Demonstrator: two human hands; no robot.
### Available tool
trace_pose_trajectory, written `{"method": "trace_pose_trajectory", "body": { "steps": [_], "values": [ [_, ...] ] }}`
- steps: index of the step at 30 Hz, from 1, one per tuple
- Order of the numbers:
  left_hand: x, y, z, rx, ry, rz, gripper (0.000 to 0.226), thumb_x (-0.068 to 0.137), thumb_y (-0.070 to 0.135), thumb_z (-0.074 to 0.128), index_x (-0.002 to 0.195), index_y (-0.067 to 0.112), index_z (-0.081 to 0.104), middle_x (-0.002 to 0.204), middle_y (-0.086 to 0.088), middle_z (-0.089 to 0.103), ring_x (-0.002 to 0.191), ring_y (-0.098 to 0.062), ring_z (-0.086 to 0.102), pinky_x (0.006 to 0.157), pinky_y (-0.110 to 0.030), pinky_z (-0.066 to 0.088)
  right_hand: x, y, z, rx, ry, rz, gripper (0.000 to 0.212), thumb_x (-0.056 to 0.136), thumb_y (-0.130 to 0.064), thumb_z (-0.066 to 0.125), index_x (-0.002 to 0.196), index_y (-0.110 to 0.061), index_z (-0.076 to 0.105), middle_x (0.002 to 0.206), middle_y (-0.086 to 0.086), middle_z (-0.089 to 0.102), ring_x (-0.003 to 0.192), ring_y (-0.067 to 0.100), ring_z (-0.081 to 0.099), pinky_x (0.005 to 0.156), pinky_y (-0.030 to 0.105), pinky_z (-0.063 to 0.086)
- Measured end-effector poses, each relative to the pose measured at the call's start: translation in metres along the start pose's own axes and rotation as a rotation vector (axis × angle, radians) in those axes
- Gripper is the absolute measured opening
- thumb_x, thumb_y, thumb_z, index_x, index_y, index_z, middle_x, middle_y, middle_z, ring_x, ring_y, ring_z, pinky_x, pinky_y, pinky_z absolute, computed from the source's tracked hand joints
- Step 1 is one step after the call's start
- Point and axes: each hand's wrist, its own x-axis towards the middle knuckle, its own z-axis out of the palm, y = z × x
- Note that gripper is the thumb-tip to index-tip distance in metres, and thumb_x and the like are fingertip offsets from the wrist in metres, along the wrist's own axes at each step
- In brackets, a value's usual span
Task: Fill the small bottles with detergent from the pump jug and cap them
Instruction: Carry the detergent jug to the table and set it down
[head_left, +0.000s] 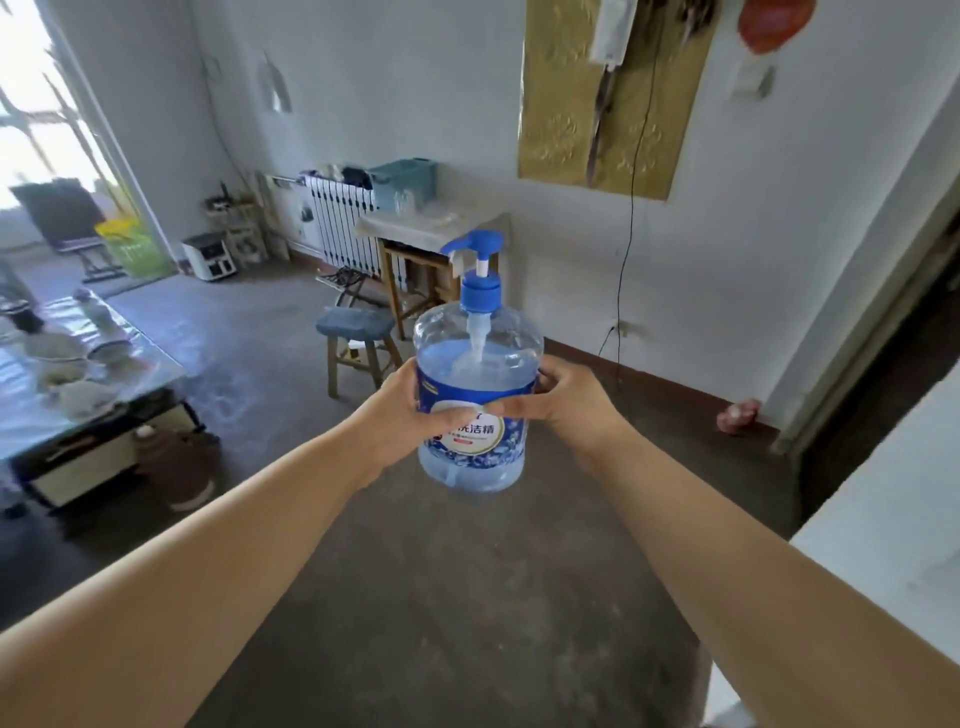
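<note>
The clear pump jug (475, 395), blue-labelled and mostly full of blue detergent, stands upright mid-frame, off the floor.

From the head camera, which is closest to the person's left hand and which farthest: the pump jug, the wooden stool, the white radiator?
1. Pump jug: held in the left hand, with the right hand on its other side.
2. Wooden stool: on the floor just beyond the hands.
3. White radiator: against the back wall.

walls (405, 78) white | floor (467, 597) grey concrete | stool (355, 325) – radiator (340, 228) beyond
</note>
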Motion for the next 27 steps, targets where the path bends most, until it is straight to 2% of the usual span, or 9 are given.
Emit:
{"method": "trace_pose_trajectory", "body": {
  "steps": [5,8,11,15,17,19,22,27],
  "values": [
    [0.045,-0.015,-0.07,0.022,0.005,0.028,0.052,0.079,0.021,0.075,0.112,0.049,0.046,0.118,0.017,0.063,0.11,-0.003,0.06,0.094,-0.035,0.051,0.076,-0.01,0.04,-0.013,-0.009,-0.01,0.053,0.063,-0.016,0.086,0.113,-0.019,0.067,0.102,-0.004,0.074,0.09,0.011,0.072,0.072,0.023,0.059],
    [0.08,-0.026,-0.095,0.001,0.025,0.041,0.048,0.08,0.019,0.074,0.107,0.05,0.048,0.105,0.025,0.065,0.097,0.007,0.062,0.084,-0.024,0.053,0.126,-0.007,0.049,-0.012,-0.032,-0.024,0.053,0.063,-0.015,0.086,0.112,-0.02,0.068,0.102,-0.003,0.074,0.092,0.013,0.072,0.076,0.028,0.059],
    [0.13,-0.04,-0.119,-0.016,0.068,0.023,0.044,0.079,0.022,0.073,0.107,0.047,0.05,0.1,0.026,0.066,0.09,0.012,0.063,0.075,-0.017,0.052,0.185,-0.003,0.049,-0.012,-0.054,-0.041,0.048,0.064,-0.013,0.085,0.108,-0.022,0.069,0.099,-0.002,0.075,0.088,0.013,0.072,0.072,0.025,0.059],
    [0.206,-0.051,-0.146,-0.02,0.09,-0.041,0.049,0.07,0.037,0.081,0.111,0.043,0.055,0.106,0.016,0.07,0.099,-0.005,0.067,0.084,-0.031,0.055,0.275,0.003,0.037,-0.04,-0.097,-0.068,0.047,0.063,-0.014,0.086,0.107,-0.023,0.07,0.101,0.001,0.075,0.092,0.019,0.072,0.083,0.036,0.058],
    [0.258,-0.048,-0.164,-0.038,0.173,-0.043,0.038,0.076,0.029,0.078,0.101,0.045,0.054,0.096,0.022,0.068,0.09,0.0,0.065,0.074,-0.023,0.054,0.338,-0.002,0.028,-0.041,-0.106,-0.077,0.045,0.062,-0.016,0.087,0.102,-0.026,0.07,0.101,0.0,0.075,0.093,0.019,0.072,0.085,0.039,0.058],
    [0.311,-0.043,-0.181,-0.073,0.22,-0.02,0.036,0.08,0.019,0.073,0.101,0.04,0.052,0.092,0.026,0.063,0.082,0.008,0.061,0.068,-0.016,0.051,0.401,-0.008,0.018,-0.042,-0.124,-0.082,0.049,0.058,-0.02,0.089,0.102,-0.027,0.07,0.101,0.0,0.075,0.094,0.02,0.072,0.086,0.043,0.058],
    [0.357,-0.039,-0.2,-0.041,0.276,-0.029,0.044,0.078,0.018,0.074,0.113,0.031,0.051,0.096,0.023,0.062,0.086,0.004,0.061,0.078,-0.025,0.054,0.456,-0.015,0.012,-0.055,-0.131,-0.095,0.054,0.051,-0.026,0.09,0.102,-0.028,0.07,0.102,-0.001,0.075,0.095,0.02,0.071,0.085,0.045,0.058],
    [0.457,-0.055,-0.242,0.001,0.347,-0.071,0.057,0.076,0.023,0.077,0.127,0.025,0.052,0.112,0.01,0.063,0.105,-0.016,0.06,0.09,-0.035,0.05,0.563,-0.01,0.004,-0.04,-0.135,-0.097,0.053,0.057,-0.018,0.089,0.105,-0.025,0.07,0.103,0.001,0.074,0.094,0.021,0.071,0.084,0.044,0.058]
  ]
}}
